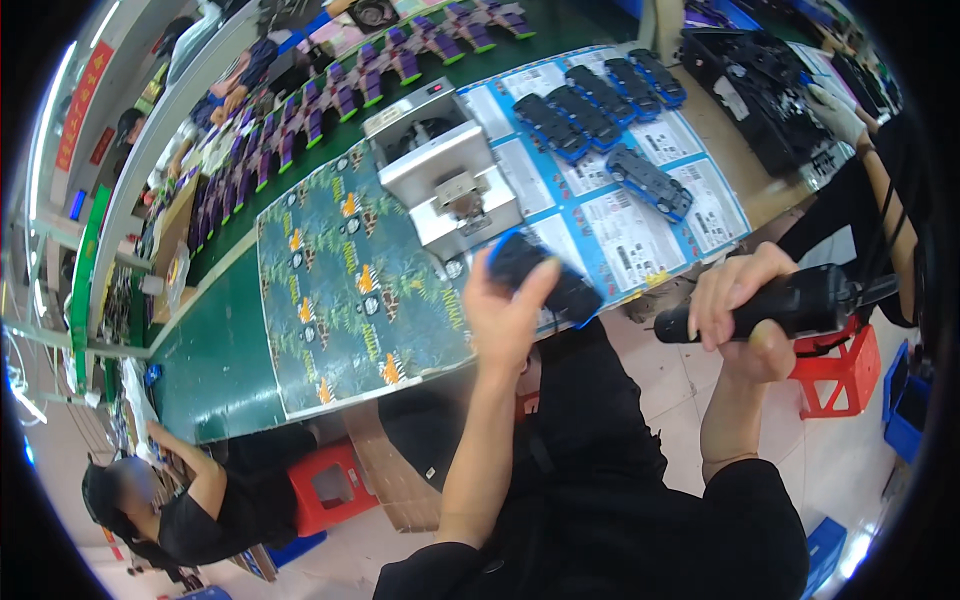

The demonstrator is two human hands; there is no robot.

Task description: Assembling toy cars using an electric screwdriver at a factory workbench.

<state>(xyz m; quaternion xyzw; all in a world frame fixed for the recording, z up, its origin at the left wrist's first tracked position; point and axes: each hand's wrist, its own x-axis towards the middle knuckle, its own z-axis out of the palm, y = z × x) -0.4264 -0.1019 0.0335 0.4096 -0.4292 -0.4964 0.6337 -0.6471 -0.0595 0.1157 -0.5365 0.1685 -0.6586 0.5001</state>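
Over the table's front edge, my left hand (503, 318) grips a blue-and-black toy car (562, 288), thumb across its dark face. To the right, my right hand (738, 300) is wrapped round what looks like a black electric screwdriver (808, 306), held roughly level and apart from the car; its bit cannot be made out. Just beyond my left hand stands a silver metal fixture (465, 235) with a small block on it. More toy cars lie on printed sheets (625, 240) at the right, one of them (650, 183) apart from the row behind it.
A patterned mat (330, 290) covers the table left of the fixture. Purple-and-green parts (365, 85) line the far green belt. A black bin of dark parts (750, 100) sits far right, near a co-worker's gloved hand (838, 115). Another person (180, 510) sits at left; red stools (840, 375) stand below.
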